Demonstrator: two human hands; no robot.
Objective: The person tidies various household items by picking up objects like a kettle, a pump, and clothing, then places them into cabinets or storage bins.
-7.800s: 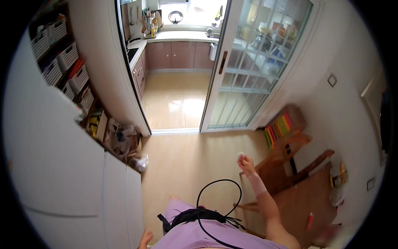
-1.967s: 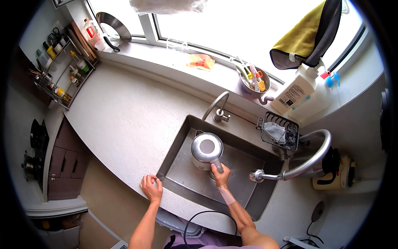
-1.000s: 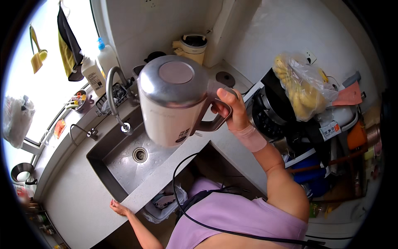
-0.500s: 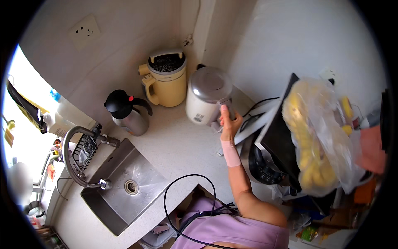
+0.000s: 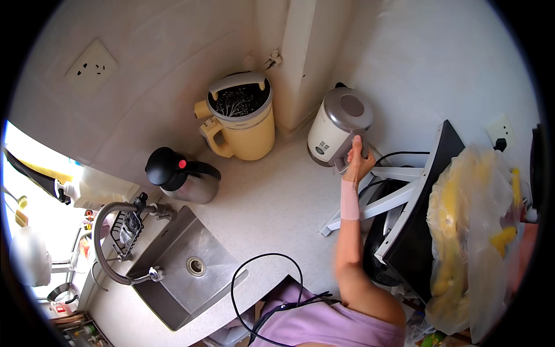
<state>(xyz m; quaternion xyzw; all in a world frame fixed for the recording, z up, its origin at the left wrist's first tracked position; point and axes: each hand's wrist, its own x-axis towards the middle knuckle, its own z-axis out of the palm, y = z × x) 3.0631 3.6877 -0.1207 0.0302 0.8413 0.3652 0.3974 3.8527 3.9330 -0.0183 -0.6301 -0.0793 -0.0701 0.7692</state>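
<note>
My right hand (image 5: 359,162) grips the handle of a cream-white electric kettle (image 5: 328,134) with a shiny brownish lid. The kettle is at the back right of the counter, by the wall. Whether its base rests on the counter or hangs just above it, I cannot tell. A pale band wraps my right wrist. To the kettle's left stands a yellow soymilk maker (image 5: 254,136) with a dark patterned top. Farther left is a steel vacuum jug (image 5: 199,188) with a black lid and a red button. My left hand is out of view.
A steel sink (image 5: 217,263) with a curved faucet (image 5: 95,237) and a wire rack (image 5: 124,234) lies at the left. Right of my forearm are a black panel with white metal legs (image 5: 384,202) and a plastic bag (image 5: 462,243) holding yellow things. A black cable (image 5: 267,254) loops before me.
The kettle, in my right hand, has moved right, away from the soymilk maker and toward the right wall. The whole view has also shifted.
</note>
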